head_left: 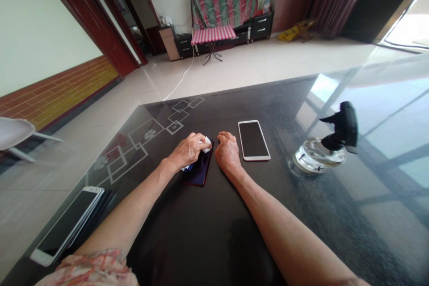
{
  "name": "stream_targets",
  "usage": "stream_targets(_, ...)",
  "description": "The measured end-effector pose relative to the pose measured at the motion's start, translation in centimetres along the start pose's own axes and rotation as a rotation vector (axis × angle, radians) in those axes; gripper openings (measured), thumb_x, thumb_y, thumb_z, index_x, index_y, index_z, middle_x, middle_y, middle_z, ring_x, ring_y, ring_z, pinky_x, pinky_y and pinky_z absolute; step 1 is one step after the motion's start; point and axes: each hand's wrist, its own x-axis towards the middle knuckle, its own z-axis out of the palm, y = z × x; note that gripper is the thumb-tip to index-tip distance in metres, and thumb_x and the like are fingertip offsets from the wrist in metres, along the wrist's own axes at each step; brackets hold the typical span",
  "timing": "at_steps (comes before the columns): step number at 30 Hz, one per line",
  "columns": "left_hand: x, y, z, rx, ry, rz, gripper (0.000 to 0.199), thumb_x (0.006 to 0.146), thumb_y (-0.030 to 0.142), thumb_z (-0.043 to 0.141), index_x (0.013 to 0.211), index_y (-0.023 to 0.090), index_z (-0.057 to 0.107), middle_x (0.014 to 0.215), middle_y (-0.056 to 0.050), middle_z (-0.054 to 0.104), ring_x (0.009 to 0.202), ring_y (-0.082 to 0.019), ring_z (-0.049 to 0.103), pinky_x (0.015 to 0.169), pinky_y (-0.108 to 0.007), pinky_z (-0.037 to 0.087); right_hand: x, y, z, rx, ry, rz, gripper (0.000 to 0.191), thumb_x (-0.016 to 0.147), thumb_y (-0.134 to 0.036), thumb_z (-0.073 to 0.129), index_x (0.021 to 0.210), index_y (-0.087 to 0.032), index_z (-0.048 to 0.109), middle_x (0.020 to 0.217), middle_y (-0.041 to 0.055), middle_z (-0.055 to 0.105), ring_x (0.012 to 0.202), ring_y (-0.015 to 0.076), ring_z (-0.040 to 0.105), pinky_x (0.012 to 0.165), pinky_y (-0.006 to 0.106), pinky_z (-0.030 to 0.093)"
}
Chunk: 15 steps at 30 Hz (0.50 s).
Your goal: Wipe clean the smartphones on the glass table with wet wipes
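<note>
A dark phone (200, 170) with a reddish edge lies on the black table in front of me. My left hand (187, 151) is closed on a crumpled white tissue (205, 145), pressed against the upper part of that phone's screen. Just right of the phone, my right hand (228, 154) rests on the table with its fingers curled in; its palm side is hidden. Beyond it lies a white-framed phone (254, 140), screen up and apart from the hand.
A clear spray bottle (318, 156) with a black trigger head stands at the right. Near the left table edge, a white phone (69, 223) tops a small stack. The glossy black table (187, 241) has a pale square pattern. Behind it stands a striped folding table (214, 34).
</note>
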Motion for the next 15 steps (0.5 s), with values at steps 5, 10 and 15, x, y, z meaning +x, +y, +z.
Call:
stream_targets(5,-0.6,0.1,-0.4,0.000,-0.005,0.048,0.043,0.090,0.006,0.037,0.107,0.024,0.072,0.102,-0.006,0.063,0.087,-0.017,0.052,0.082,-0.030,0.045,0.0,0.0,-0.1,-0.008,-0.020,-0.003,0.037,0.082,-0.002,0.042,0.104,-0.011,0.071,0.121,0.0150,0.064,0.115,0.0259,0.053,0.099,0.034,0.044)
stream_targets(10,0.8,-0.2,0.3,-0.017,0.044,0.015,0.044,0.089,0.006,0.037,0.106,0.025,0.073,0.101,-0.006,0.063,0.087,-0.017,0.052,0.082,-0.031,0.045,0.1,0.0,-0.3,-0.021,-0.028,0.003,0.039,0.082,-0.002,0.041,0.107,-0.009,0.070,0.122,0.0149,0.064,0.114,0.0259,0.054,0.097,0.033,0.045)
stream_targets(15,0.0,0.8,-0.1,-0.029,0.006,0.039,0.043,0.090,0.006,0.036,0.104,0.025,0.073,0.104,-0.006,0.062,0.088,-0.017,0.051,0.083,-0.030,0.044,0.2,0.1,-0.1,0.007,-0.013,0.018,0.039,0.081,-0.001,0.041,0.107,-0.009,0.070,0.122,0.0145,0.064,0.113,0.0250,0.055,0.097,0.032,0.044)
